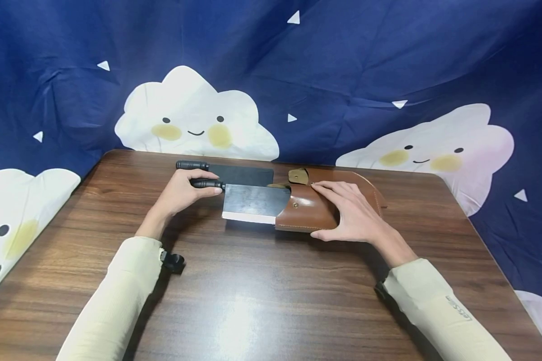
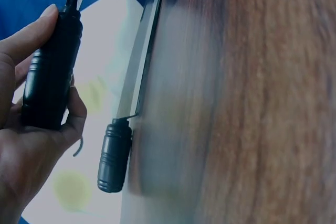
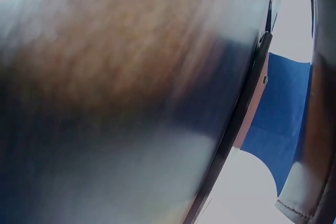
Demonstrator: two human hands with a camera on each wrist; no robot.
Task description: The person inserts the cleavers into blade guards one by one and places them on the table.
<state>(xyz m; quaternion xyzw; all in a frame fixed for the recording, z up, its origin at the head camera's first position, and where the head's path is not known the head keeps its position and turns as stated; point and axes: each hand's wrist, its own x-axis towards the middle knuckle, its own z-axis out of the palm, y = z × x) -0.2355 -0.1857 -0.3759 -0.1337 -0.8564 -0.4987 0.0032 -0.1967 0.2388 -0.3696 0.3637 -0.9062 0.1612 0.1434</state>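
Cream long sleeves (image 1: 113, 296) are spanning the brown wood-grain table (image 1: 271, 271). The left hand (image 1: 178, 194) is gripping the ridged black handle (image 1: 206, 183) of a rectangular dark-bladed cleaver (image 1: 255, 200); the right hand (image 1: 359, 215) is clasping a glossy brown leather sheath (image 1: 310, 211). That blade is sitting partway inside, so it's looking unfinished, direction unclear; a second black-handled cleaver (image 1: 244, 175) is lying uncovered behind, near another brown leather sheath (image 1: 336, 175).
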